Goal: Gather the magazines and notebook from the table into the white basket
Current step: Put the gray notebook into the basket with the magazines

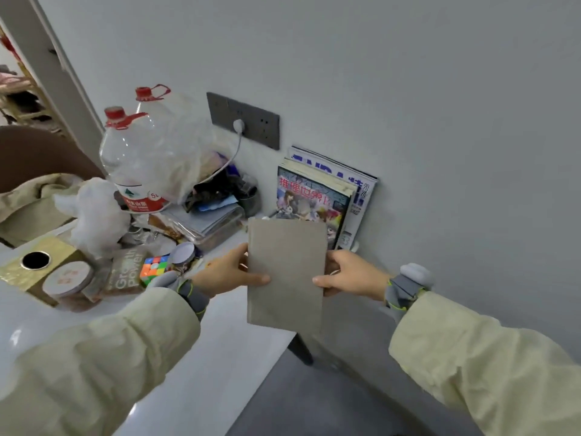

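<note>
The person holds a plain grey notebook [286,272] in the air with both hands, over the right end of the white table [220,341]. Its cover faces the camera and its long side runs roughly up and down. The left hand [229,272] grips the notebook's left edge, thumb lying across the cover and fingers hidden behind it. The right hand [345,275] grips the right edge in the same way, thumb on the front and fingers curled round the back. Both wrists wear grey bands below pale green sleeves.

Just beyond the notebook, at the far right of the table, the magazines [314,199] stand upright and lean against the grey wall. A colourful illustrated cover is in front and a white-and-blue one behind it. The notebook's top edge overlaps their lower part in this view; whether they touch cannot be told.

To the left on the wall sits a dark socket panel [245,121] with a white plug in it. Further left the table carries two large clear water bottles [135,158] with red caps, a crumpled plastic bag, a puzzle cube [154,269], a lidded jar [67,281] and a gold box [19,272].
</note>
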`<state>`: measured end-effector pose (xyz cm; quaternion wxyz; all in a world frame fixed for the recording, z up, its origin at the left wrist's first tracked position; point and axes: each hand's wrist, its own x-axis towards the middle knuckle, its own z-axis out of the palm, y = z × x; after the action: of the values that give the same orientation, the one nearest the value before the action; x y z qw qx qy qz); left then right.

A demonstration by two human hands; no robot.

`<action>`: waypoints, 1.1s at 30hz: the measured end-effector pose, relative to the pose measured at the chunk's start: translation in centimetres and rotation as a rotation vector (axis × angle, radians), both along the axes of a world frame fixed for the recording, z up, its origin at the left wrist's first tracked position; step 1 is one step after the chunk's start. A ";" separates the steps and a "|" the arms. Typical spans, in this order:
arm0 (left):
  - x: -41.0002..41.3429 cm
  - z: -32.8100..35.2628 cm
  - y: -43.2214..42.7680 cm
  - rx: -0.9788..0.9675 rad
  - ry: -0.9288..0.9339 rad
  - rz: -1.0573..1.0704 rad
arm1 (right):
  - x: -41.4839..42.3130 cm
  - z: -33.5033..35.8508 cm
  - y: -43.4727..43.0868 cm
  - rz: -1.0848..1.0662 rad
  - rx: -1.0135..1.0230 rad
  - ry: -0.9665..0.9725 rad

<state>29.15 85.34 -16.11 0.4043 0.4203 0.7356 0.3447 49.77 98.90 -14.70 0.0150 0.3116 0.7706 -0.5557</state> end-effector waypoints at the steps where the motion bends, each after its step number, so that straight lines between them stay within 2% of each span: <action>1: 0.0 0.6 1.3 0.035 -0.021 -0.011 | 0.0 0.4 1.0 -0.036 0.031 0.023; 5: -1.2 2.7 5.2 0.158 -0.013 0.005 | -1.1 2.0 4.0 -0.137 0.229 0.095; 8: -2.6 3.0 9.2 0.221 -0.018 0.007 | -2.4 2.4 6.5 -0.196 0.421 0.073; 14: -5.8 0.7 14.3 0.215 0.103 -0.044 | -5.5 0.5 9.1 -0.213 0.529 -0.052; 19: -7.9 -2.7 16.9 0.168 0.350 -0.094 | -7.6 -3.0 10.3 -0.229 0.461 -0.229; 22: -9.1 -4.6 17.9 0.088 0.406 -0.115 | -9.0 -5.2 10.5 -0.223 0.439 -0.304; 29: -10.4 -6.5 18.4 0.043 0.477 -0.116 | -10.6 -8.1 10.4 -0.292 0.335 -0.327; 33: -10.9 -6.0 19.2 0.043 0.533 -0.041 | -10.8 -8.5 11.0 -0.349 0.308 -0.301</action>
<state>18.25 104.57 -22.09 0.1943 0.5197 0.7998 0.2293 38.97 109.86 -23.24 -0.0142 0.5175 0.7697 -0.3735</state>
